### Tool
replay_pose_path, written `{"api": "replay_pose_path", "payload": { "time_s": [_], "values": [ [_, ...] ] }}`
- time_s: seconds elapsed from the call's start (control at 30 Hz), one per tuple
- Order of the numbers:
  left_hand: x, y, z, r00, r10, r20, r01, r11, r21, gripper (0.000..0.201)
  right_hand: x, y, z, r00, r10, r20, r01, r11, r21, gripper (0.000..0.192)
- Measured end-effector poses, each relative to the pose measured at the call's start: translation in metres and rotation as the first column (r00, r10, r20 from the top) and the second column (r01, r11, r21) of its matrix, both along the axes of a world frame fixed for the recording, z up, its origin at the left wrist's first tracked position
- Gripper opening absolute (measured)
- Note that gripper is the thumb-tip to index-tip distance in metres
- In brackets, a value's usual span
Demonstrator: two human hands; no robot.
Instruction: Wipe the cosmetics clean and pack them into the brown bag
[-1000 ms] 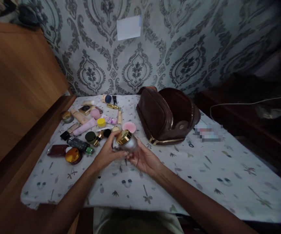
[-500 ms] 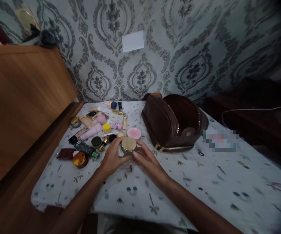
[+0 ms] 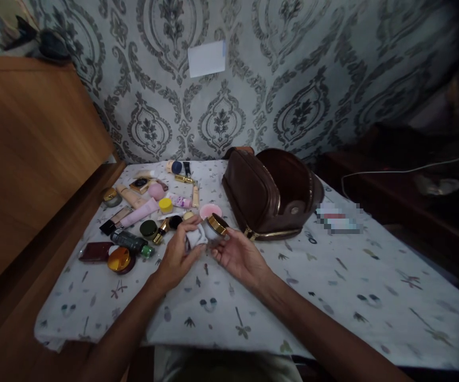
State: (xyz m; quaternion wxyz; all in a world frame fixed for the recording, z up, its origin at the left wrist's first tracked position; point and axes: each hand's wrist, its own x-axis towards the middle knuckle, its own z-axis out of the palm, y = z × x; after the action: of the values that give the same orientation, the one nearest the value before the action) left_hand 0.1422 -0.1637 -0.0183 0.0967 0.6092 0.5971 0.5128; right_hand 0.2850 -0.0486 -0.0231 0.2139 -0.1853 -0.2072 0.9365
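A silver cream jar with a gold lid [image 3: 214, 228] is tilted on its side between both hands, above the patterned tablecloth [image 3: 301, 286]. My left hand [image 3: 179, 253] presses a small white cloth or pad [image 3: 196, 236] against the jar's base. My right hand [image 3: 239, 255] supports the jar from below, palm up, with its fingers curled under it. An open brown leather cosmetic bag [image 3: 271, 193] stands just behind and to the right of the jar.
Several cosmetics lie at the left: a pink tube [image 3: 139, 210], a dark bottle [image 3: 130, 241], a gold compact [image 3: 118, 259], a pink puff [image 3: 210, 210], a yellow-lidded pot [image 3: 165, 204]. A wooden headboard [image 3: 34, 159] borders the left. A white cable [image 3: 408, 171] runs at the right.
The jar stood upright with its gold lid up half a second ago; now it is tipped on its side. My left hand has a white cloth against it.
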Motion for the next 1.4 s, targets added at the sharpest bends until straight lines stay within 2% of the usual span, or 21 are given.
{"api": "replay_pose_path", "payload": {
  "time_s": [0.13,0.27,0.37,0.47,0.57,0.67,0.73,0.8,0.87,0.93,1.03,1.17,1.33,1.4],
  "values": [
    [0.003,0.001,0.002,0.979,0.055,-0.195,-0.041,0.996,0.078,0.022,-0.001,-0.005,-0.003,1.0,-0.016,0.022,0.015,0.997,0.073,0.035],
    [0.009,0.0,0.003,0.977,0.084,-0.196,-0.062,0.991,0.117,0.018,-0.001,-0.012,-0.006,0.999,0.003,0.035,-0.011,0.973,0.229,0.043],
    [0.01,0.0,0.008,0.993,0.111,-0.046,-0.109,0.993,0.041,0.019,0.0,-0.015,-0.005,0.998,0.048,0.036,-0.057,0.949,0.309,0.046],
    [0.008,0.001,0.013,0.97,0.155,0.187,-0.142,0.986,-0.084,0.022,0.001,-0.016,-0.005,0.996,0.088,0.009,-0.085,0.932,0.354,0.05],
    [0.003,0.005,0.014,0.897,0.171,0.407,-0.111,0.98,-0.167,0.03,0.001,-0.017,-0.008,0.993,0.118,-0.024,-0.1,0.917,0.387,0.051],
    [-0.001,0.009,0.008,0.797,0.137,0.589,-0.019,0.979,-0.202,0.037,0.0,-0.017,-0.012,0.99,0.141,-0.014,-0.124,0.908,0.399,0.052],
    [-0.002,0.01,0.005,0.737,0.104,0.667,0.036,0.98,-0.193,0.037,-0.001,-0.017,-0.014,0.991,0.135,-0.004,-0.122,0.91,0.397,0.055],
    [-0.002,0.01,0.004,0.72,0.085,0.689,0.049,0.984,-0.172,0.035,-0.002,-0.017,-0.015,0.996,0.093,0.014,-0.091,0.918,0.387,0.057],
    [-0.001,0.009,0.005,0.753,0.079,0.653,0.019,0.99,-0.142,0.034,-0.003,-0.016,-0.014,0.998,0.031,0.05,-0.047,0.929,0.367,0.053],
    [0.0,0.008,0.007,0.815,0.071,0.575,-0.013,0.994,-0.106,0.033,-0.004,-0.014,-0.014,0.995,-0.03,0.092,-0.003,0.94,0.34,0.043],
    [0.0,0.005,0.01,0.896,0.073,0.437,-0.027,0.993,-0.111,0.03,-0.004,-0.01,-0.013,0.988,-0.079,0.131,0.037,0.953,0.3,0.037],
    [0.002,0.004,0.012,0.928,0.06,0.367,-0.009,0.99,-0.138,0.026,-0.005,-0.008,-0.013,0.991,-0.075,0.114,0.037,0.951,0.308,0.04],
    [0.007,0.004,0.014,0.973,-0.046,0.226,0.064,0.995,-0.075,0.022,-0.004,-0.012,-0.011,0.995,-0.07,0.074,0.041,0.941,0.335,0.05],
    [0.008,0.003,0.012,0.967,-0.038,0.251,0.064,0.993,-0.098,0.025,-0.003,-0.014,-0.009,0.995,-0.065,0.081,0.034,0.939,0.341,0.05]
  ]
}}
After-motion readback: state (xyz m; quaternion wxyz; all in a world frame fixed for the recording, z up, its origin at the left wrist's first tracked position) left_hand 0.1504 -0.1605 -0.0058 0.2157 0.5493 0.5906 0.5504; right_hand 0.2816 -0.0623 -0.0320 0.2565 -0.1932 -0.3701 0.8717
